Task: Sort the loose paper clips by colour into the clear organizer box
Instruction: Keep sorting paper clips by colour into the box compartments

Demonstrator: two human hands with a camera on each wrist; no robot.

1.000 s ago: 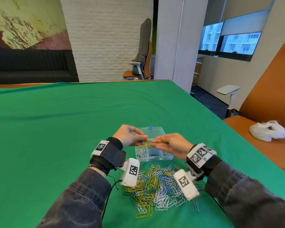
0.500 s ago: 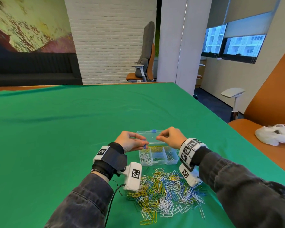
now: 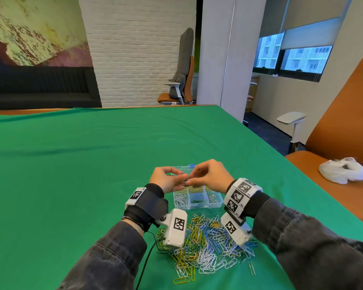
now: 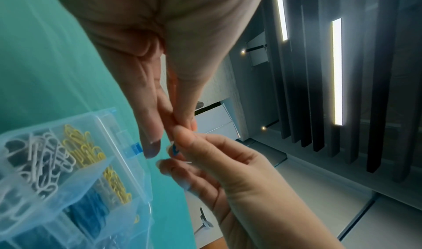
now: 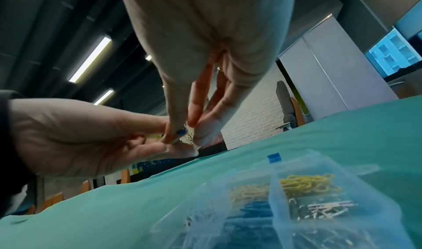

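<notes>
Small blue paper clip [image 4: 175, 150] pinched between fingertips of left hand [image 3: 168, 181] and right hand [image 3: 208, 174], held above clear plastic organizer box [image 3: 197, 203]. Risk judged: clip dropped into wrong-colour compartment if grip slackened early.

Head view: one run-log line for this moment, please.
stage: sorting | left hand: pinching blue clip | right hand: pinching same clip | over organizer box | pile: unsorted

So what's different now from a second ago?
The right hand drew back from its reach across the organizer box and curled up, and now meets the left hand above it; both pinch a small blue clip. The loose clip pile and the box stayed put.
</notes>
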